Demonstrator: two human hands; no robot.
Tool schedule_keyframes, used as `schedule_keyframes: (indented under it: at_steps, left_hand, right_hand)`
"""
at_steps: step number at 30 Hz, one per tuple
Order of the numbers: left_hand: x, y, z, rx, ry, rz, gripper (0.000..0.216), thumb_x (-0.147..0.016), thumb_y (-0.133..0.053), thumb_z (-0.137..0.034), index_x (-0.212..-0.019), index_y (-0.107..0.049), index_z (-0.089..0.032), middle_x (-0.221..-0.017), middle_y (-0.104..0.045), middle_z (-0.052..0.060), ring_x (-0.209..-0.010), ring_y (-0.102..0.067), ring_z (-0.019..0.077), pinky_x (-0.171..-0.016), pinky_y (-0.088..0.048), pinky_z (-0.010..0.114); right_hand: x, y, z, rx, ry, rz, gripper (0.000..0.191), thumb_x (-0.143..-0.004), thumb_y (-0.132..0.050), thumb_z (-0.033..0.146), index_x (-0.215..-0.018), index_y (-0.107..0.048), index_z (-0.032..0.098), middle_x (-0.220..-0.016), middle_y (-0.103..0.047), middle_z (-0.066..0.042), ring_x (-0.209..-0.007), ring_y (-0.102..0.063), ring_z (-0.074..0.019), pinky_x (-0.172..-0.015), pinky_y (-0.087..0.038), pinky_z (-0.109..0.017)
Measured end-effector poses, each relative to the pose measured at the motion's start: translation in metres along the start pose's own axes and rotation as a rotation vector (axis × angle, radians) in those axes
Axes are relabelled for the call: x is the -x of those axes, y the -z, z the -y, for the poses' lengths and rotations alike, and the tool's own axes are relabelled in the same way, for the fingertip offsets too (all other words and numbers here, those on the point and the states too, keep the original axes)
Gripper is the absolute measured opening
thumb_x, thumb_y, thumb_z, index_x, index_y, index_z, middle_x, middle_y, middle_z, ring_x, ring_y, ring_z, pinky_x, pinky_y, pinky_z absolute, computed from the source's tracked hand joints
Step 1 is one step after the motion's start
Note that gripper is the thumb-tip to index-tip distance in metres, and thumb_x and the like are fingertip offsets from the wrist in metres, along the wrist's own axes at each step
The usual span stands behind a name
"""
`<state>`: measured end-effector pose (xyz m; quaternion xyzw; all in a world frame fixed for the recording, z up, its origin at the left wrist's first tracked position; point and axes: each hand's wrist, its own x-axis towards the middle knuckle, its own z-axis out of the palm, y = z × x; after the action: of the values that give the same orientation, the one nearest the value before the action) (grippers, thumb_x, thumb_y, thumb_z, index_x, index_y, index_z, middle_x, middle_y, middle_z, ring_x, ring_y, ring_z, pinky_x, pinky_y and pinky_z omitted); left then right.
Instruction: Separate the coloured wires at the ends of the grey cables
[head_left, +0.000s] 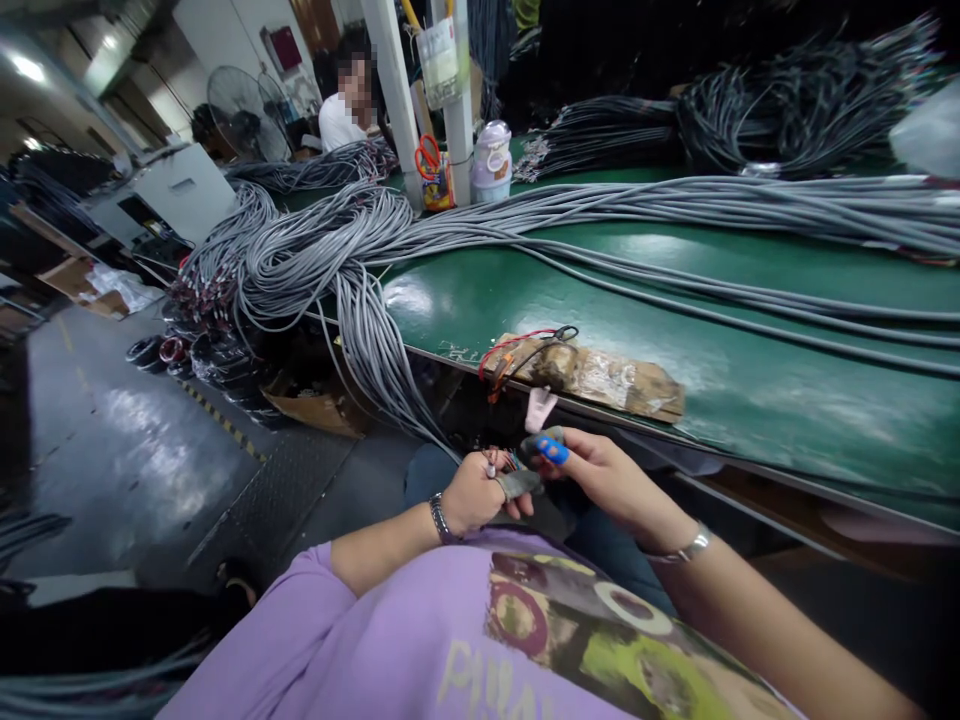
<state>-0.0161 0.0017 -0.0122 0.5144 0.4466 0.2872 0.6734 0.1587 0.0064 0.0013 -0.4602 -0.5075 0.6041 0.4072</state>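
Observation:
My left hand (476,492) is closed around the stripped end of a grey cable, in front of my body just below the bench edge. Thin coloured wires (511,460) fan out of that end toward my other hand. My right hand (600,472) is pinched at the wire tips, its thumb in a blue finger cot (553,450) and a forefinger in a grey-green cover. A similar grey-green cover (519,485) is on my left thumb. What lies exactly between the right fingertips is hidden. Close beyond the hands, a worn wooden block (630,385) with red and black leads lies at the bench edge.
Long grey cables (637,200) run across the green bench (465,310); a looped bundle (315,250) hangs over its left end. Black cable coils (750,110), a lilac bottle (492,160) and orange-handled scissors (427,157) are farther back. Another person (346,115) sits behind a post.

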Motion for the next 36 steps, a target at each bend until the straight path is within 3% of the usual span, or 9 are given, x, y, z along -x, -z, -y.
schedule_keyframes:
  at_steps: [3, 5, 8, 12, 15, 21, 28, 36]
  left_hand:
    - [-0.002, 0.001, 0.005, 0.064, -0.048, -0.088, 0.037, -0.072, -0.069, -0.048, -0.071, -0.060, -0.013, -0.055, -0.062, 0.002, -0.041, -0.051, 0.0080, -0.042, -0.039, 0.020]
    - [-0.002, 0.001, 0.006, 0.073, -0.050, -0.100, 0.038, -0.073, -0.068, -0.050, -0.071, -0.060, -0.013, -0.056, -0.062, 0.002, -0.042, -0.052, 0.0079, -0.043, -0.039, 0.019]
    - [-0.002, 0.000, 0.002, 0.061, -0.029, -0.038, 0.040, -0.071, -0.070, -0.051, -0.071, -0.060, -0.012, -0.059, -0.064, 0.003, -0.045, -0.054, 0.0088, -0.045, -0.041, 0.020]
    - [0.001, -0.001, -0.004, 0.047, 0.009, 0.051, 0.043, -0.064, -0.075, -0.052, -0.070, -0.060, -0.012, -0.058, -0.064, 0.003, -0.046, -0.057, 0.0103, -0.048, -0.044, 0.022]
    - [0.003, -0.001, -0.003, 0.065, -0.015, -0.008, 0.045, -0.063, -0.075, -0.054, -0.069, -0.059, -0.013, -0.055, -0.063, 0.003, -0.045, -0.056, 0.0105, -0.047, -0.044, 0.022]
    - [0.002, -0.001, 0.007, 0.198, -0.056, -0.154, 0.043, -0.070, -0.069, -0.055, -0.074, -0.060, -0.013, -0.060, -0.066, 0.004, -0.045, -0.057, 0.0098, -0.044, -0.038, 0.020]
    - [-0.003, -0.005, 0.008, 0.285, -0.035, -0.243, 0.048, -0.065, -0.070, -0.059, -0.073, -0.057, -0.014, -0.059, -0.066, 0.004, -0.045, -0.057, 0.0110, -0.048, -0.044, 0.022]
    - [-0.002, -0.005, 0.002, 0.288, -0.030, -0.280, 0.047, -0.063, -0.071, -0.058, -0.072, -0.054, -0.015, -0.054, -0.062, 0.000, -0.038, -0.052, 0.0079, -0.036, -0.030, 0.017]
  right_hand:
    - [0.003, 0.001, -0.013, -0.149, -0.087, 0.017, 0.042, -0.068, -0.074, 0.056, -0.083, -0.069, 0.018, -0.072, -0.065, -0.004, -0.063, -0.055, -0.0143, -0.059, -0.046, -0.028]
    - [0.006, -0.003, -0.020, -0.181, -0.080, -0.012, 0.036, -0.069, -0.075, 0.052, -0.080, -0.068, 0.018, -0.067, -0.062, -0.001, -0.058, -0.051, -0.0120, -0.056, -0.044, -0.026]
    - [0.007, -0.012, -0.019, -0.152, -0.010, -0.077, 0.031, -0.070, -0.076, 0.048, -0.071, -0.065, 0.019, -0.061, -0.060, 0.001, -0.055, -0.049, -0.0112, -0.054, -0.040, -0.025]
    - [0.005, -0.020, -0.005, -0.094, 0.031, 0.021, 0.032, -0.073, -0.071, 0.050, -0.068, -0.062, 0.021, -0.053, -0.061, 0.000, -0.049, -0.053, -0.0143, -0.052, -0.041, -0.028]
    - [0.001, -0.021, 0.001, -0.022, 0.055, 0.036, 0.032, -0.073, -0.071, 0.051, -0.068, -0.060, 0.021, -0.050, -0.061, 0.000, -0.047, -0.053, -0.0151, -0.050, -0.041, -0.028]
    - [-0.004, -0.022, -0.010, -0.046, 0.032, -0.137, 0.038, -0.062, -0.078, 0.054, -0.063, -0.062, 0.020, -0.057, -0.058, 0.000, -0.053, -0.047, -0.0130, -0.052, -0.039, -0.027]
    - [-0.003, -0.021, -0.017, -0.042, 0.042, -0.212, 0.038, -0.065, -0.077, 0.054, -0.062, -0.060, 0.020, -0.055, -0.051, 0.002, -0.053, -0.041, -0.0122, -0.051, -0.034, -0.028]
    - [0.002, -0.017, -0.016, -0.082, 0.012, -0.145, 0.033, -0.064, -0.079, 0.049, -0.064, -0.064, 0.019, -0.059, -0.056, 0.000, -0.057, -0.045, -0.0134, -0.055, -0.038, -0.028]
